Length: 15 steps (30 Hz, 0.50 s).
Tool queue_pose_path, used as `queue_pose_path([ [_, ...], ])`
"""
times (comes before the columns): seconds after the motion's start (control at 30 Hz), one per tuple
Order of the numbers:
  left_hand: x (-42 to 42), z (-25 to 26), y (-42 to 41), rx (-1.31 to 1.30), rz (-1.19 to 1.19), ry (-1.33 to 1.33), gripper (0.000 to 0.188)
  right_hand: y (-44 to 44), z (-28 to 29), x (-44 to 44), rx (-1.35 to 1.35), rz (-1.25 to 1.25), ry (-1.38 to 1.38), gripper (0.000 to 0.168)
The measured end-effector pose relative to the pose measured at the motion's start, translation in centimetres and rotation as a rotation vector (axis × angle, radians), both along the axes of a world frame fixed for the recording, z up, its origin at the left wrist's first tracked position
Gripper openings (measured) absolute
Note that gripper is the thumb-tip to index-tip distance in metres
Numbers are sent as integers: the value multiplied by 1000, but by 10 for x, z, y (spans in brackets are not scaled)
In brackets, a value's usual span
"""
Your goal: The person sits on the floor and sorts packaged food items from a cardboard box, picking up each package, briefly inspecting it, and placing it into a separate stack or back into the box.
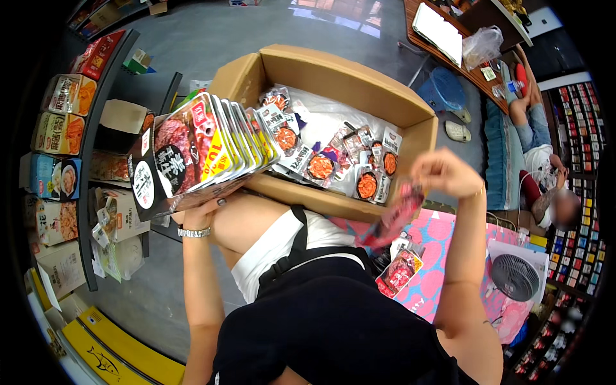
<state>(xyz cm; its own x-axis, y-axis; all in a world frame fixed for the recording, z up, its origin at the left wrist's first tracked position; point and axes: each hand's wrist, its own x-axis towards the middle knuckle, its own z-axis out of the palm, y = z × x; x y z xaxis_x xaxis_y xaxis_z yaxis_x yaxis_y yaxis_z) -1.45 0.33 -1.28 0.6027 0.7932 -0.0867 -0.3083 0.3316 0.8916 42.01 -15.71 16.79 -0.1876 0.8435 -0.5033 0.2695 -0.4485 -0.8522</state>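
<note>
My left hand (pixel 204 211) supports a black display box (pixel 149 204) from below. Upright in that box stands a row of snack packets (pixel 192 139) picturing dark red meat, with yellow corners. My right hand (pixel 447 173) pinches the top of a red snack packet (pixel 397 211), which hangs blurred beside the right end of a large open cardboard carton (pixel 313 65). Loose vacuum packets (pixel 320 168) with orange-red food lie in the carton on clear plastic. Another red packet (pixel 399 272) rests on the pink and blue patterned cloth (pixel 433 236) to my right.
Left stands a dark metal shelf (pixel 110 96) with snack boxes, above a yellow carton (pixel 115 351) near the floor. To the right are a fan (pixel 516 277), a blue basket (pixel 442 89), a wooden table (pixel 481 79) and a reclining person (pixel 536 154).
</note>
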Motion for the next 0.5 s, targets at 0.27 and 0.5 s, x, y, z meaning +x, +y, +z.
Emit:
queue_pose_path([
  [0.27,1,1,1,-25,80,-28,54,-98,-79,-17,-112,342,-330,33],
  [0.5,3,5,3,-39,60,26,50,44,-113,-32,266,34,-695,25],
])
